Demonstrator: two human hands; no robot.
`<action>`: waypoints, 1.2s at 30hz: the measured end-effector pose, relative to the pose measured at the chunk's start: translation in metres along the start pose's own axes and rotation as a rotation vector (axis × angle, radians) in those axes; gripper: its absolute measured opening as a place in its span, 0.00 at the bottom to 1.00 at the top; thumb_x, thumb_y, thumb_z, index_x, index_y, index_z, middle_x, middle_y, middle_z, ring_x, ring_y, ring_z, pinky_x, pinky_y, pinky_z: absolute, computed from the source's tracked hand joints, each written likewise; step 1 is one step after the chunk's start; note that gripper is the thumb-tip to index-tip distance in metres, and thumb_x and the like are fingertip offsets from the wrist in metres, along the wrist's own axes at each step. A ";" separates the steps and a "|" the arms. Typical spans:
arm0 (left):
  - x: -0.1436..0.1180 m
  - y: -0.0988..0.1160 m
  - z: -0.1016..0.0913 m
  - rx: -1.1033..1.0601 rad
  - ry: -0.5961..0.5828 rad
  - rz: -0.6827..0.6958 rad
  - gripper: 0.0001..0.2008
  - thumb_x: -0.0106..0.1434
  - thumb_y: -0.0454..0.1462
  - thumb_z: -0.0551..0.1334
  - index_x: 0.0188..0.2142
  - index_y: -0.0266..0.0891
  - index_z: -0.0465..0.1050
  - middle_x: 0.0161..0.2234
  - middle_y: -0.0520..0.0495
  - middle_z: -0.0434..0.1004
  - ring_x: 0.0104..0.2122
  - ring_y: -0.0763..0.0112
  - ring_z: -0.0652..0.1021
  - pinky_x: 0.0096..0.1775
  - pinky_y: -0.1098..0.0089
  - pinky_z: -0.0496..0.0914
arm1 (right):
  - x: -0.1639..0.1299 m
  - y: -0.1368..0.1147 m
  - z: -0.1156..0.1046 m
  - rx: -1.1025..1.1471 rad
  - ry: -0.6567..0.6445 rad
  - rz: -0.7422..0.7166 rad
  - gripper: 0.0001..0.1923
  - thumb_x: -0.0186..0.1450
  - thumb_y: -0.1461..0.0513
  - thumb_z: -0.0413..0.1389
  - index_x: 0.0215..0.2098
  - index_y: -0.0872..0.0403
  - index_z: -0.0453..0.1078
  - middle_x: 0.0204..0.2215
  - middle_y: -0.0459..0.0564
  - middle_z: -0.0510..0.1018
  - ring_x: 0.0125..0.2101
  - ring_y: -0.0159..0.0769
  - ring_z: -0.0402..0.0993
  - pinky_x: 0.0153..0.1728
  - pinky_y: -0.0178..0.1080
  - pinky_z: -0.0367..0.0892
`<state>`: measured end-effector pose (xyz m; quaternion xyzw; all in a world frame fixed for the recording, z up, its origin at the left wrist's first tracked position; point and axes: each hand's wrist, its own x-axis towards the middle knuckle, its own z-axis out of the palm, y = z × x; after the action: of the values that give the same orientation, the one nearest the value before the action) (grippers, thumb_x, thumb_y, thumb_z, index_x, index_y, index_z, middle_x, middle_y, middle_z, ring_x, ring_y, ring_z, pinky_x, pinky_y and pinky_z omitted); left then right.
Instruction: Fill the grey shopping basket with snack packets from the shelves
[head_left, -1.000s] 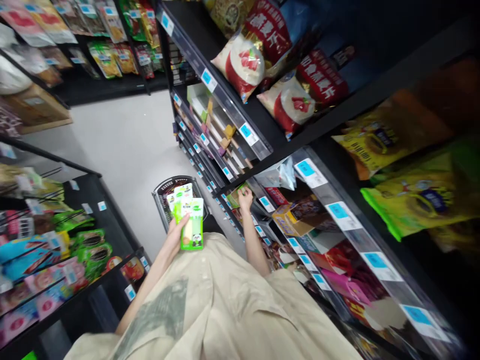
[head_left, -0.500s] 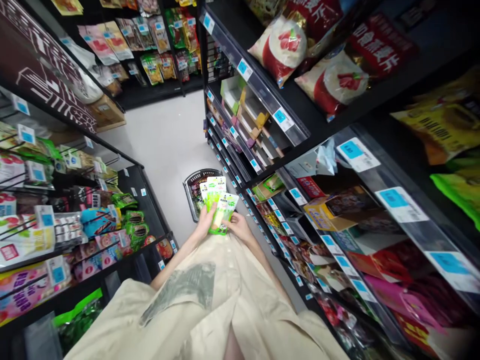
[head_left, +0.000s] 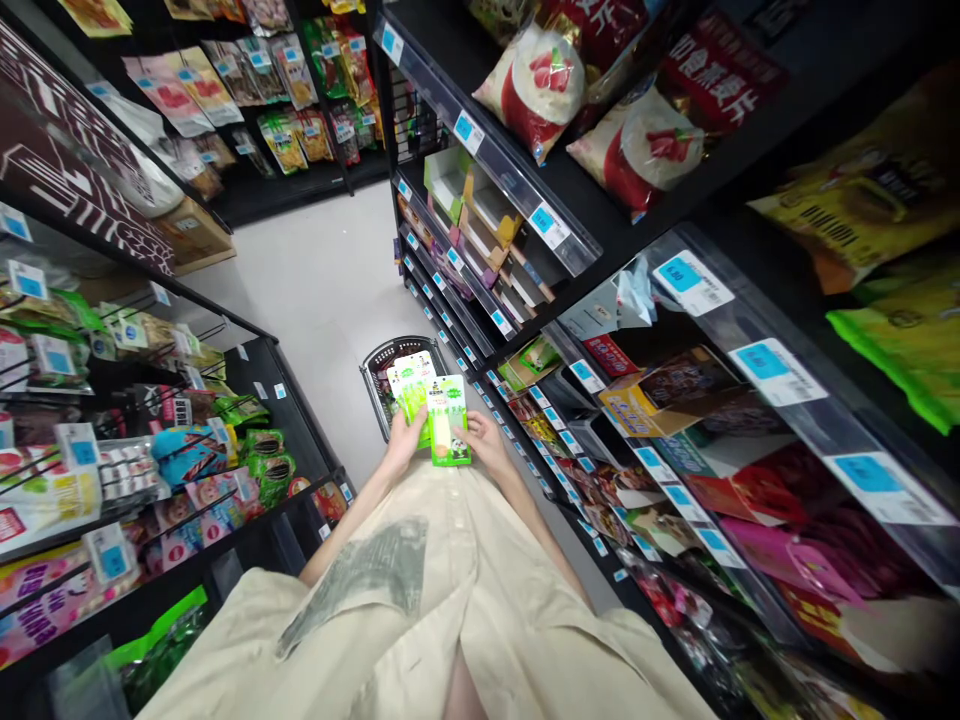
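Dozens of snack packets (head_left: 196,450) crowded the rack at the far left of my feed, below a brown surface (head_left: 67,150) patterned in white lines. Past that I made out a cardboard box (head_left: 196,235) at the edge of the pale floor (head_left: 300,260), and beyond it a dark back shelf (head_left: 262,195) with bags in rows above it.

Nearer to me, the wearer's beige shirt (head_left: 510,620) filled the bottom of the view, a grey-green patch (head_left: 375,565) on its left half. A black basket (head_left: 390,350) showed just beyond the hands, its contents mostly hidden.

The left hand (head_left: 406,440) was closed around the rear packets (head_left: 415,388), white at the top and bright green lower down; they overlapped each other, so I could not count them surely. To their right was the front packet (head_left: 450,421), upright in my view, with a small panda near its lower corner. The right hand (head_left: 486,440) pinched its right edge with curled fingers. All these packets were held before the shirt, partly covering the basket (how high above it, I couldn't judge from my seat).

Further right, a green packet (head_left: 538,355) lay in an open tray on a shelf, red-and-white bags (head_left: 637,150) leaned higher up, and yellow bags (head_left: 862,205) ended the row, blurred and dim.
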<state>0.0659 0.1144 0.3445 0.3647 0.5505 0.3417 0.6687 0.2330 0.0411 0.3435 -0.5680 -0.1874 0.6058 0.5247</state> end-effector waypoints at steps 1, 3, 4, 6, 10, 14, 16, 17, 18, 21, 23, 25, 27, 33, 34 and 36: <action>0.000 0.001 0.000 0.001 -0.008 0.000 0.30 0.57 0.55 0.73 0.50 0.36 0.77 0.55 0.34 0.81 0.55 0.50 0.80 0.57 0.56 0.74 | 0.000 -0.001 -0.001 -0.008 0.012 -0.016 0.24 0.47 0.53 0.77 0.36 0.52 0.74 0.33 0.48 0.86 0.32 0.39 0.83 0.35 0.37 0.75; 0.000 0.002 0.001 0.002 -0.017 0.002 0.31 0.57 0.55 0.73 0.51 0.36 0.76 0.55 0.33 0.81 0.53 0.50 0.81 0.56 0.55 0.75 | 0.001 -0.003 -0.004 -0.004 0.041 -0.034 0.23 0.49 0.52 0.76 0.36 0.52 0.75 0.33 0.49 0.86 0.34 0.41 0.83 0.37 0.38 0.76; 0.000 0.003 0.001 0.002 -0.015 0.005 0.31 0.58 0.56 0.72 0.51 0.35 0.76 0.54 0.33 0.81 0.53 0.50 0.82 0.55 0.55 0.75 | 0.002 -0.006 -0.007 0.012 0.061 -0.040 0.23 0.50 0.51 0.76 0.37 0.52 0.75 0.33 0.49 0.86 0.34 0.42 0.84 0.37 0.39 0.76; 0.001 0.003 0.001 0.007 -0.002 0.014 0.32 0.58 0.56 0.72 0.51 0.35 0.76 0.54 0.33 0.82 0.52 0.50 0.82 0.54 0.55 0.76 | 0.003 -0.011 -0.012 0.058 0.114 -0.065 0.24 0.51 0.51 0.75 0.39 0.51 0.74 0.34 0.49 0.86 0.36 0.44 0.84 0.38 0.41 0.77; 0.005 0.001 -0.001 0.027 0.010 0.008 0.31 0.58 0.55 0.73 0.52 0.35 0.76 0.54 0.33 0.82 0.52 0.50 0.82 0.55 0.56 0.75 | 0.005 -0.021 -0.022 0.095 0.217 -0.142 0.23 0.51 0.51 0.74 0.39 0.50 0.73 0.35 0.50 0.87 0.40 0.47 0.85 0.39 0.43 0.78; 0.008 0.000 -0.002 0.042 0.009 -0.011 0.32 0.58 0.55 0.73 0.52 0.35 0.76 0.54 0.33 0.81 0.52 0.51 0.82 0.55 0.56 0.75 | 0.005 -0.026 -0.024 0.127 0.261 -0.160 0.25 0.51 0.51 0.74 0.41 0.50 0.73 0.35 0.50 0.87 0.39 0.48 0.85 0.37 0.43 0.79; 0.008 0.001 -0.001 0.051 0.000 -0.027 0.31 0.58 0.55 0.72 0.51 0.34 0.76 0.53 0.33 0.82 0.50 0.50 0.83 0.53 0.56 0.77 | 0.006 -0.025 -0.023 0.143 0.279 -0.163 0.26 0.51 0.50 0.75 0.41 0.50 0.73 0.35 0.50 0.87 0.38 0.48 0.85 0.36 0.43 0.79; 0.008 0.003 -0.001 0.052 -0.005 -0.032 0.31 0.58 0.55 0.72 0.50 0.34 0.76 0.53 0.33 0.82 0.50 0.50 0.83 0.52 0.56 0.77 | 0.006 -0.025 -0.022 0.147 0.288 -0.168 0.26 0.51 0.49 0.74 0.41 0.50 0.73 0.35 0.50 0.87 0.38 0.47 0.85 0.36 0.43 0.79; 0.007 0.004 -0.001 0.050 -0.009 -0.034 0.30 0.58 0.55 0.72 0.50 0.35 0.76 0.52 0.33 0.83 0.49 0.50 0.83 0.51 0.56 0.78 | 0.006 -0.024 -0.022 0.149 0.295 -0.174 0.27 0.51 0.49 0.74 0.42 0.50 0.73 0.35 0.50 0.87 0.38 0.47 0.85 0.36 0.43 0.79; 0.005 0.007 0.000 0.039 -0.009 -0.030 0.28 0.59 0.53 0.72 0.51 0.35 0.76 0.52 0.34 0.83 0.49 0.51 0.83 0.51 0.57 0.78 | 0.006 -0.021 -0.020 0.148 0.305 -0.181 0.27 0.51 0.48 0.74 0.42 0.50 0.72 0.35 0.49 0.87 0.37 0.46 0.85 0.36 0.43 0.79; 0.005 0.007 -0.001 0.044 -0.005 -0.027 0.28 0.60 0.53 0.72 0.51 0.36 0.76 0.53 0.34 0.82 0.50 0.51 0.83 0.52 0.57 0.78 | 0.006 -0.020 -0.019 0.155 0.304 -0.175 0.27 0.51 0.48 0.74 0.42 0.50 0.72 0.35 0.49 0.87 0.37 0.46 0.85 0.36 0.43 0.79; 0.005 0.006 -0.002 0.057 0.002 -0.021 0.29 0.60 0.53 0.72 0.52 0.35 0.76 0.54 0.34 0.82 0.51 0.50 0.83 0.52 0.57 0.77 | 0.006 -0.020 -0.018 0.169 0.304 -0.174 0.27 0.50 0.49 0.74 0.41 0.50 0.72 0.35 0.49 0.87 0.36 0.45 0.85 0.36 0.42 0.78; 0.005 0.004 -0.004 0.071 0.010 -0.015 0.29 0.59 0.53 0.72 0.52 0.35 0.76 0.54 0.34 0.82 0.51 0.51 0.82 0.53 0.58 0.77 | 0.005 -0.021 -0.017 0.181 0.302 -0.176 0.26 0.51 0.50 0.75 0.41 0.50 0.72 0.34 0.48 0.86 0.35 0.44 0.84 0.36 0.42 0.78; 0.004 0.000 -0.007 0.077 0.026 -0.021 0.29 0.60 0.53 0.72 0.53 0.35 0.76 0.54 0.34 0.81 0.51 0.54 0.83 0.52 0.59 0.77 | 0.000 -0.024 -0.021 0.288 0.215 -0.124 0.21 0.54 0.57 0.73 0.43 0.49 0.74 0.33 0.45 0.84 0.28 0.37 0.79 0.27 0.36 0.73; 0.005 0.000 -0.007 0.072 0.025 -0.025 0.29 0.60 0.53 0.72 0.53 0.35 0.76 0.54 0.34 0.82 0.50 0.54 0.83 0.52 0.58 0.77 | -0.002 -0.024 -0.023 0.334 0.168 -0.101 0.19 0.56 0.58 0.71 0.44 0.49 0.74 0.32 0.44 0.83 0.25 0.33 0.76 0.24 0.34 0.70; 0.005 -0.002 -0.008 0.061 0.025 -0.028 0.29 0.59 0.52 0.72 0.52 0.35 0.76 0.54 0.34 0.82 0.49 0.54 0.83 0.52 0.58 0.77 | -0.007 -0.023 -0.028 0.444 0.077 -0.078 0.16 0.61 0.60 0.67 0.48 0.47 0.75 0.31 0.41 0.80 0.18 0.27 0.67 0.18 0.31 0.64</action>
<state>0.0591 0.1186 0.3397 0.3729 0.5740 0.3198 0.6551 0.2663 0.0341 0.3580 -0.4534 -0.0511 0.5893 0.6667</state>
